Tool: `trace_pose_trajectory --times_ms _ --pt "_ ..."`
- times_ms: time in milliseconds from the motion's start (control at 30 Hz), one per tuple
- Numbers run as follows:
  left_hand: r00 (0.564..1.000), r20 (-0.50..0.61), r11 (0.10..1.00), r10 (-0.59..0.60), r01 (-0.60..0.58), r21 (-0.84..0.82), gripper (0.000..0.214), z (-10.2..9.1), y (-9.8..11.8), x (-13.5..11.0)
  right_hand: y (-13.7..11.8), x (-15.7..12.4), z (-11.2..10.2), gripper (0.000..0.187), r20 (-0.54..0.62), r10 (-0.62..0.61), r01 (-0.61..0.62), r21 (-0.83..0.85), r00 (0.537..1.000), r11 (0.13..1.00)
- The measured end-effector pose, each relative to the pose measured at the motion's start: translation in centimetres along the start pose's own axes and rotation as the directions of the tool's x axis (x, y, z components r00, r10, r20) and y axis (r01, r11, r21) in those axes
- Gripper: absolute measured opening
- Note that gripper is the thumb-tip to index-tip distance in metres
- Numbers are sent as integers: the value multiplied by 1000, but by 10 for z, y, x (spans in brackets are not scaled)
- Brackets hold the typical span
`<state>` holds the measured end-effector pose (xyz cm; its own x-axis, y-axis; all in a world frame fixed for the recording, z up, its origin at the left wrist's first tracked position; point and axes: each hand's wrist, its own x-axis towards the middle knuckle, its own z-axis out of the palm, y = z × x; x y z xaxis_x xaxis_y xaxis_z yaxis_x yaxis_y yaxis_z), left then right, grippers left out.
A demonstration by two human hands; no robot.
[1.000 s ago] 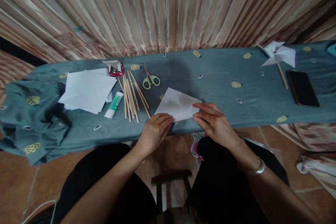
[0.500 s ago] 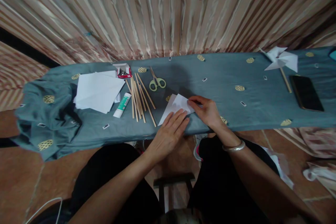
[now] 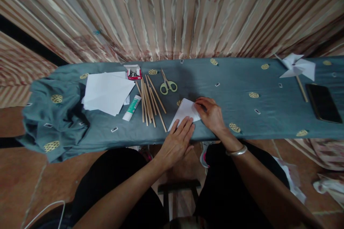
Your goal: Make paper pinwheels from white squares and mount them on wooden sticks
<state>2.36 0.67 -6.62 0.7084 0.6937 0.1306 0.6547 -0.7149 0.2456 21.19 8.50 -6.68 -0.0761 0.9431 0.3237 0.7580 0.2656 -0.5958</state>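
Note:
A folded white sheet of paper (image 3: 185, 111) lies on the blue-grey cloth (image 3: 231, 75) near the front edge. My left hand (image 3: 177, 140) lies flat on its near corner, fingers stretched out. My right hand (image 3: 211, 114) presses on the sheet's right side with fingers curled down against it. A silver bangle sits on my right wrist.
Left of the sheet lie several wooden sticks (image 3: 149, 101), a glue stick (image 3: 131, 108), green-handled scissors (image 3: 167, 84), a small red box (image 3: 133, 72) and a stack of white paper (image 3: 106, 92). A paper pinwheel (image 3: 297, 67) and a black phone (image 3: 323, 103) rest at the far right. A striped curtain hangs behind.
The sheet has been folded smaller. My left hand has flattened onto its near corner; my right hand has moved up onto its right side.

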Motion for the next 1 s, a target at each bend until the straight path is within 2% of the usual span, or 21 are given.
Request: trace_pose_trajectory --times_ms 433,600,800,1000 --pt "1000 9 1000 -26 26 5 67 3 -4 -2 1 1 4 21 -12 -38 38 -48 999 998" --pt "1000 18 1000 -21 21 12 65 4 -5 -2 1 -2 8 30 1 -48 47 -123 999 991" --pt "999 39 999 -30 29 42 67 4 -4 -1 -11 -29 3 54 67 -53 69 -278 996 958" --pt "998 51 997 -31 27 70 69 2 -5 -1 -9 -50 -8 59 90 6 23 -318 996 948"
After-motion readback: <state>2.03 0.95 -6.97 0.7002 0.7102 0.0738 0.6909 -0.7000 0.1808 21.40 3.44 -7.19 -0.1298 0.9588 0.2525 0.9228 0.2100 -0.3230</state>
